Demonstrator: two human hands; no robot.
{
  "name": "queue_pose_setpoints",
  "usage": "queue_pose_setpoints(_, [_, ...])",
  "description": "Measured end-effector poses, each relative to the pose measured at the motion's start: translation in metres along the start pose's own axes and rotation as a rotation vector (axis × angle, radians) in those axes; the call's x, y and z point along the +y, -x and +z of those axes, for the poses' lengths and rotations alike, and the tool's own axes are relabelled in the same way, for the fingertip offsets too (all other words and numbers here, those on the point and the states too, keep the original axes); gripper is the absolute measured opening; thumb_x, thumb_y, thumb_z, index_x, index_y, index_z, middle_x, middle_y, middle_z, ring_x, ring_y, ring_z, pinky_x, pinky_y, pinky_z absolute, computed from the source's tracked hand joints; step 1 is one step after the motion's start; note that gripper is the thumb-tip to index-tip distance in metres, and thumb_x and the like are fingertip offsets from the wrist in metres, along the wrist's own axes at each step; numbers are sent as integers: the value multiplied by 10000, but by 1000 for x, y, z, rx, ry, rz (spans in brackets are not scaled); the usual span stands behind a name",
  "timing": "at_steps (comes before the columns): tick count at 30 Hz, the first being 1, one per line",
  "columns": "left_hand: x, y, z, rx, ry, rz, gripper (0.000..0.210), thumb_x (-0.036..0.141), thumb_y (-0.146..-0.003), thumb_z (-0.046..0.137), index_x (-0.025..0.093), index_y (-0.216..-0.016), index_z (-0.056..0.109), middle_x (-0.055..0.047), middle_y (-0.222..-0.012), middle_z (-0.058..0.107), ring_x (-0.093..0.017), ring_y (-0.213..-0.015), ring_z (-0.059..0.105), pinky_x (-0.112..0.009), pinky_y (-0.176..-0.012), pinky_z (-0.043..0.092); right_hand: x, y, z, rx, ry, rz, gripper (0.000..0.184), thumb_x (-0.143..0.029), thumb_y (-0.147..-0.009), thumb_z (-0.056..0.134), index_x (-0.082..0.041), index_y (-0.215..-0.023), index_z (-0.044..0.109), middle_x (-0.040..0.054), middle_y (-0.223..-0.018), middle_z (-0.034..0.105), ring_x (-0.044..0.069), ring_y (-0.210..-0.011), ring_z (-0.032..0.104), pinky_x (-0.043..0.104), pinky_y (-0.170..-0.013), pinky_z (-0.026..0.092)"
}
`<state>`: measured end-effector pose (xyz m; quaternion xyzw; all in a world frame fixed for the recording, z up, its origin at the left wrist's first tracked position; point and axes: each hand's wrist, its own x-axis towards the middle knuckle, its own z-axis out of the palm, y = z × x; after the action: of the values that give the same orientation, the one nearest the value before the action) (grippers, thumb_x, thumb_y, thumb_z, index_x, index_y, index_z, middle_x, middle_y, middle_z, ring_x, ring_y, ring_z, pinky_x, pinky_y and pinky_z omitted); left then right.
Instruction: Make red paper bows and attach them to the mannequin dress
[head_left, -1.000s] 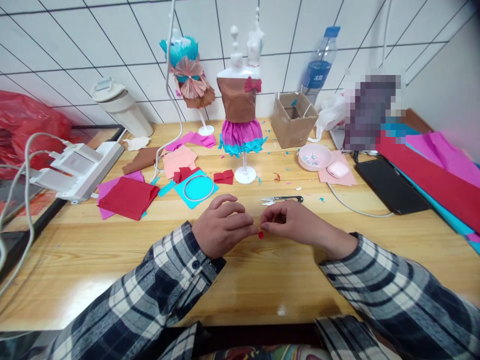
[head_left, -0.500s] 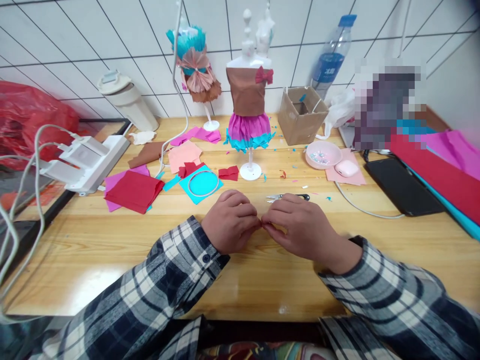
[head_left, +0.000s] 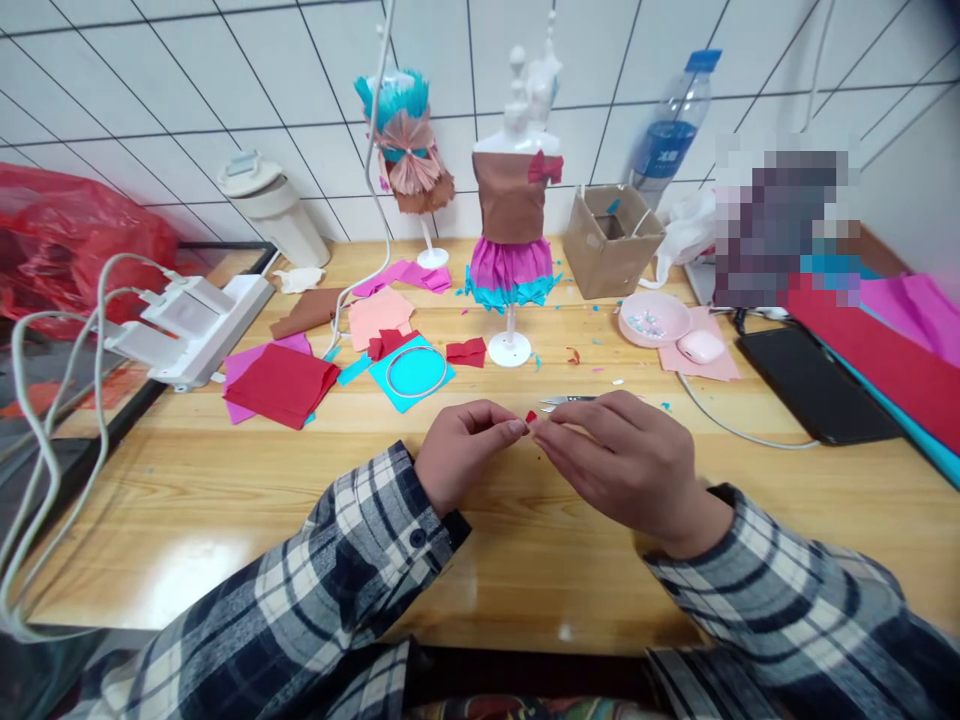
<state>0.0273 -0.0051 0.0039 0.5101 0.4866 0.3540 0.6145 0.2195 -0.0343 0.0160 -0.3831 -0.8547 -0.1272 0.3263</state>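
Between my fingertips, above the near middle of the table, is a small piece of red paper. My left hand pinches its left side with thumb and forefinger. From the right, my right hand pinches the same piece, fingers curled. Most of the paper is hidden by the fingers. Just behind my right hand lies a pair of scissors, blades pointing left, handles covered. Beyond stands a white mini dress form wearing a brown top with a red bow and a magenta skirt edged in turquoise.
Red paper squares and a turquoise sheet with a ring lie left. A cardboard box, a pink bowl of beads and a black phone are right. A white power strip with cables sits far left.
Both hands have turned and the red paper now shows between the fingertips. My left fingers have straightened somewhat. The whole view has shifted slightly, with objects appearing a little lower and further right.
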Motion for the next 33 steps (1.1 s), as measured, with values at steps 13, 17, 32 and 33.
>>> queue_pose_setpoints(13, [5,4,1,18,-414,304,114,246,-751,665,162,-676,682,-26,-705,676,-168,-724,623,-312,-714,502,-4,-7,17,-366,-1007,849,202,-253,-782,639,-188,-969,677,43,-860,695,144,-734,614,249,-584,492])
queue_pose_setpoints(17, [7,6,1,36,-480,361,110,232,-762,664,164,-678,687,-25,-705,676,-160,-713,624,-300,-698,503,0,-8,17,-356,-1021,850,189,-164,-757,614,-181,-930,686,28,-830,705,128,-701,620,252,-611,484])
queue_pose_setpoints(32, [10,4,-5,-93,-518,373,170,259,-816,603,155,-718,695,-37,-720,673,-166,-726,623,-302,-700,495,2,-5,18,-349,-973,839,80,-252,-738,693,-181,-761,665,-2,-693,656,110,-613,561,222,-522,415])
queue_pose_setpoints(33, [10,4,-7,-110,-531,380,186,259,-827,585,155,-718,695,-38,-719,669,-167,-727,621,-302,-698,495,2,-5,18,-363,-965,816,65,-238,-742,685,-181,-759,660,-7,-687,648,106,-611,555,218,-518,407])
